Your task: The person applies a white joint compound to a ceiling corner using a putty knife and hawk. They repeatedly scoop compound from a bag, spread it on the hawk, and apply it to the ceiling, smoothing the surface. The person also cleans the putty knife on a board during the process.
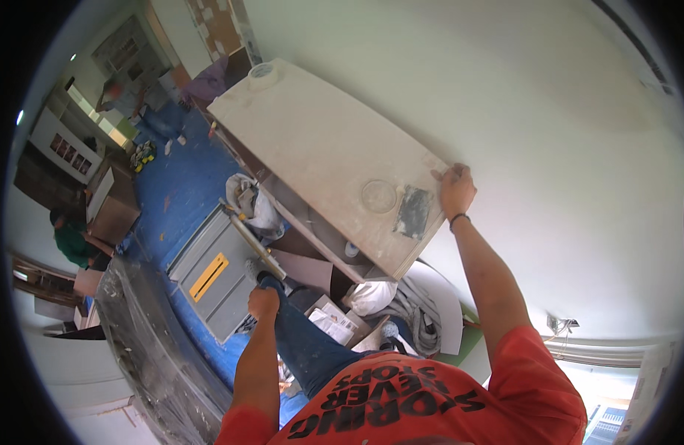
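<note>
My right hand is at the right end of a long pale wooden top, beside the wall. Its fingers are curled at the corner, and what they hold, if anything, is hidden. A dusty dark sanding pad and a clear round lid lie on the top near that hand. My left hand is closed in a fist over my bent leg, with its grip hidden from view. Just beyond it is a grey metal platform with a yellow strip, and my foot is on its edge.
A tape roll sits at the top's far end. Bags, a cardboard box and a coiled grey hose crowd below. Plastic sheeting covers something at left. Two other people are farther off, over blue floor covering.
</note>
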The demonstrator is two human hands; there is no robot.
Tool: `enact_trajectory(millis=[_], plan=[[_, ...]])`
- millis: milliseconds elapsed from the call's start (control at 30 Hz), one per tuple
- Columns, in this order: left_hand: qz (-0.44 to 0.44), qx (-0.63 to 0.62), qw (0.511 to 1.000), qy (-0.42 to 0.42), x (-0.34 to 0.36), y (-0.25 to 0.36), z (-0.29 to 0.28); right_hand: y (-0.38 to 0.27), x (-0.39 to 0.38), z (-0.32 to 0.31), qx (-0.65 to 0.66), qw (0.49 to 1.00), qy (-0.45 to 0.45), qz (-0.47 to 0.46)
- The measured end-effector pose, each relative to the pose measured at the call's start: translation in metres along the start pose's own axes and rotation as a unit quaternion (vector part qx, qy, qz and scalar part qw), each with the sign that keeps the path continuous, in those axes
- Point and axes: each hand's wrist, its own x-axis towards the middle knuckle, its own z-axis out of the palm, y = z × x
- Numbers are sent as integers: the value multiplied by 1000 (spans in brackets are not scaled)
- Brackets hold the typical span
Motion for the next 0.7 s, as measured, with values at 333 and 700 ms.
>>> enact_trajectory(millis=[333, 700], plan=[[10, -12, 1000, 3, -3, 2, -6, -56, -19, -45, -8, 988, 45, -146], [8, -19, 1000, 8, -1, 4, -2, -135, -74, -40, -105, 941, -273, -172]])
